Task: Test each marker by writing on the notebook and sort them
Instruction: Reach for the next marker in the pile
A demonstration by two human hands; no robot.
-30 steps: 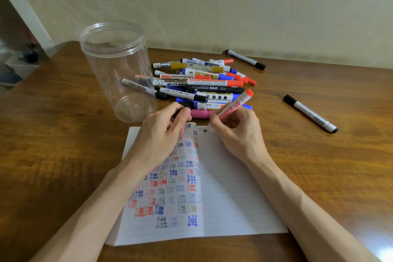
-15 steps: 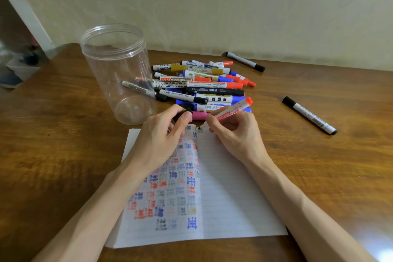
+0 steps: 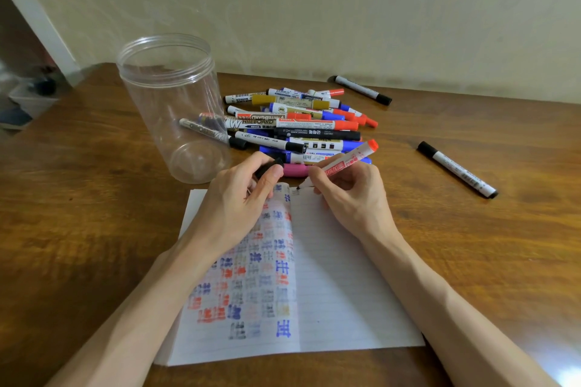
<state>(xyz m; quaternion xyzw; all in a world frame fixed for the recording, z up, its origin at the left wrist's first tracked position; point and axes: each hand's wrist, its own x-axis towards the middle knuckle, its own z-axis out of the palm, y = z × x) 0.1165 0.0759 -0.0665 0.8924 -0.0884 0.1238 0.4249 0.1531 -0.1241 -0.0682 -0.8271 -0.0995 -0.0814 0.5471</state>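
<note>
An open notebook (image 3: 339, 292) lies on the wooden table, its left page covered in blue, red and grey test marks, its right page almost blank. My right hand (image 3: 352, 198) pinches a white marker with a red end (image 3: 349, 162), tip down on the top left corner of the right page. My left hand (image 3: 239, 201) rests on the left page and holds a black cap (image 3: 269, 167) between thumb and fingers. A pile of markers (image 3: 298, 122) lies just beyond the notebook.
A clear plastic jar (image 3: 173, 104) stands upright left of the pile. One black-capped marker (image 3: 457, 169) lies alone at the right, another (image 3: 361, 89) near the wall. A pink marker (image 3: 295, 170) lies between my hands.
My right hand has tilted the marker and brought its tip down onto the top of the right page. My left hand has stayed on the left page with the cap.
</note>
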